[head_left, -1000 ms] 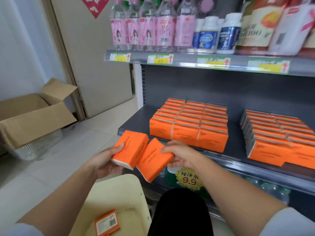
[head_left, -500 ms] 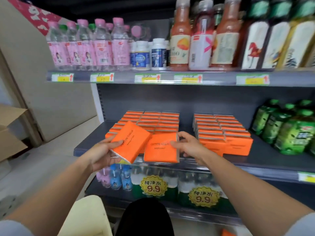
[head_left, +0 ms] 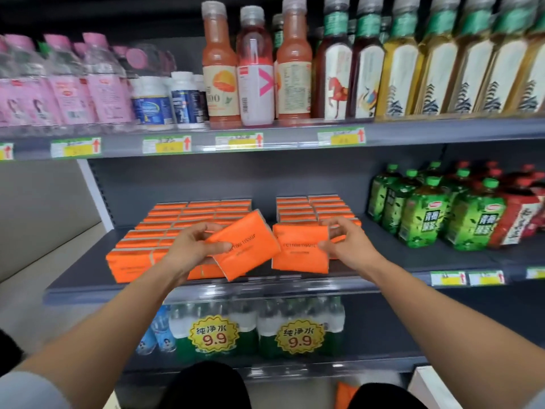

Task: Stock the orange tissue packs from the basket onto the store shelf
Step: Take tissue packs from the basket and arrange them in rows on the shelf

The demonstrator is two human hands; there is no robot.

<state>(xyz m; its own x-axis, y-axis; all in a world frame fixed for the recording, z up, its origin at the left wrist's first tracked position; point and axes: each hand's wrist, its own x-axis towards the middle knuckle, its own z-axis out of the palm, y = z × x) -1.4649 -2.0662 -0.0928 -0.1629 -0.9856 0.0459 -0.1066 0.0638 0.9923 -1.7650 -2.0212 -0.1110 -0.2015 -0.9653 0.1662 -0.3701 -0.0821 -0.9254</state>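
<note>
While both arms reach toward the middle shelf (head_left: 88, 273), each hand holds one orange tissue pack. Left hand (head_left: 193, 246) grips the left pack (head_left: 246, 246) by its left end, thumb on the front face, fingers curled behind. That pack is tilted, in front of the left block of stocked packs (head_left: 138, 258). Right hand (head_left: 346, 246) pinches the right pack (head_left: 299, 249) by its right edge, printed face to camera, roughly level, in front of the right block of stocked packs (head_left: 312, 208). The held packs' inner corners are just beside each other; contact can't be confirmed. Can't tell whether either held pack touches the shelf. Green tea bottles (head_left: 424, 214) stand at the right of the same shelf, water multipacks (head_left: 215, 335) on the one below.
</note>
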